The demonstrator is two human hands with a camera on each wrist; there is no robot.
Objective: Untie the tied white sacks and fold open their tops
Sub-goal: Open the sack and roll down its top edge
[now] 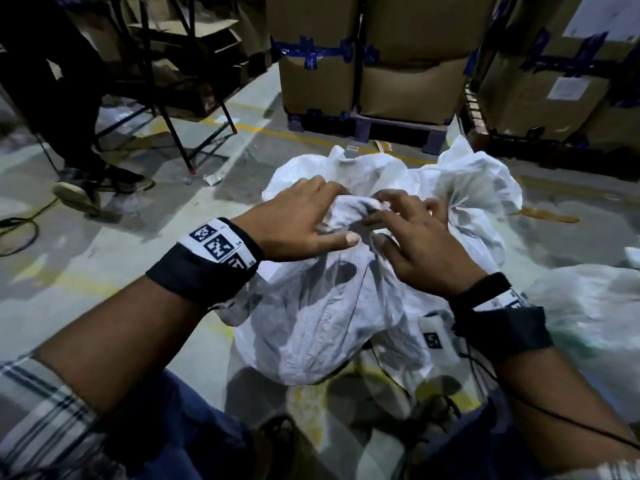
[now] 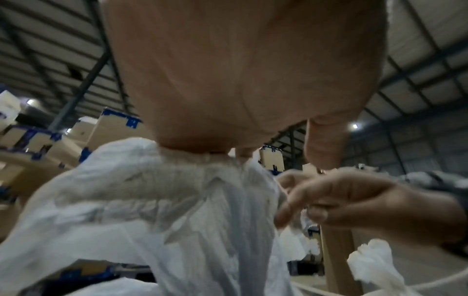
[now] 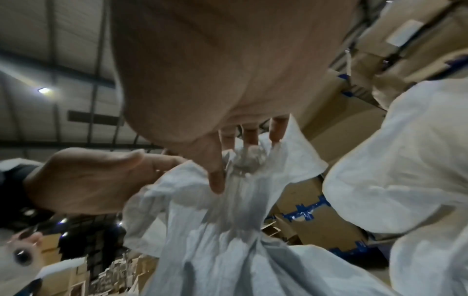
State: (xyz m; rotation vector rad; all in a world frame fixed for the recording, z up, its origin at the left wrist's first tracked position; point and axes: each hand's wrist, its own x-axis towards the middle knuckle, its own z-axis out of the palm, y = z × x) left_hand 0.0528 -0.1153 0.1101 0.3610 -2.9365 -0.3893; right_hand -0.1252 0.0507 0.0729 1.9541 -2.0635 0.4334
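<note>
A white woven sack (image 1: 322,317) stands on the floor between my knees, its top bunched into a tied neck (image 1: 358,209). My left hand (image 1: 311,216) grips the bunched cloth just left of the knot, fingers curled over it and thumb laid along the front. My right hand (image 1: 398,226) pinches at the knot from the right. In the right wrist view my thumb and fingertips close round the knot (image 3: 249,160), with the left hand (image 3: 88,180) beside it. The left wrist view shows my palm on the sack (image 2: 152,210) and the right hand (image 2: 354,200) opposite.
Another white sack (image 1: 467,181) lies crumpled behind, and one more (image 1: 595,306) at the right. Taped cardboard boxes (image 1: 367,71) on pallets stand at the back. At left are a folding table's legs (image 1: 180,140), a person's shoes (image 1: 79,195) and a cable (image 1: 20,233).
</note>
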